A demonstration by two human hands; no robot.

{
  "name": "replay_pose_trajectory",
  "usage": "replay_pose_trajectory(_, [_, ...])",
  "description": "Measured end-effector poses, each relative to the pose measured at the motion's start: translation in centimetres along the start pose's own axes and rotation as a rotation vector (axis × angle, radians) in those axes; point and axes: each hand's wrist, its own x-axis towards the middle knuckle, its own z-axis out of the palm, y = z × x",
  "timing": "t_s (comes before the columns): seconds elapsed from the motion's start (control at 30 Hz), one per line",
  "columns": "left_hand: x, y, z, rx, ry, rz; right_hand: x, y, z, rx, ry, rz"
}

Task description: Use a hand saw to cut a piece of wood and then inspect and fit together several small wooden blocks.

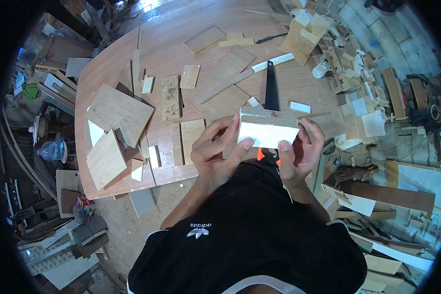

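Between my two hands, close in front of my chest, I hold a wooden block (268,133) with a bright white face and a rough, brownish upper edge. My left hand (221,144) grips its left end, the thumb pressed on the lower edge of the white face. At the other end my right hand (299,154) closes on it with the thumb in front. Behind the block a hand saw (272,88) lies on the table, its dark blade pointing away; part of its orange handle shows below the block. A small white-faced block (300,107) rests right of the blade.
Wood boards (120,115) lie at the left of the brown table (166,39). A board with round marks (171,97) is near the middle. Scrap wood is heaped along the right edge, beside a clear jar (321,69). A water bottle (51,150) stands off the table's left side.
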Motion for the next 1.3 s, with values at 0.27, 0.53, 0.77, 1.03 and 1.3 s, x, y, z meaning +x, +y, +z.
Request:
replay_pose_trajectory(0.27, [0.2, 0.1, 0.4, 0.013, 0.03, 0.009, -0.2, -0.2, -0.9, -0.123, -0.033, 0.097])
replay_pose_trajectory(0.53, [0.4, 0.1, 0.6, 0.14, 0.055, 0.062, 0.1, 0.2, -0.3, -0.08, -0.021, 0.113])
replay_pose_trajectory(0.77, [0.4, 0.3, 0.6, 0.139, 0.05, 0.014, -0.5, 1.3, -1.7, -0.12, -0.058, 0.111])
replay_pose_trajectory(1.03, [0.4, -0.2, 0.6, 0.155, 0.072, 0.068, 0.1, 0.7, -1.0, -0.088, -0.055, 0.162])
replay_pose_trajectory(1.3, [0.4, -0.6, 0.5, 0.166, 0.058, 0.12, 0.1, 0.4, -1.1, -0.148, -0.1, 0.157])
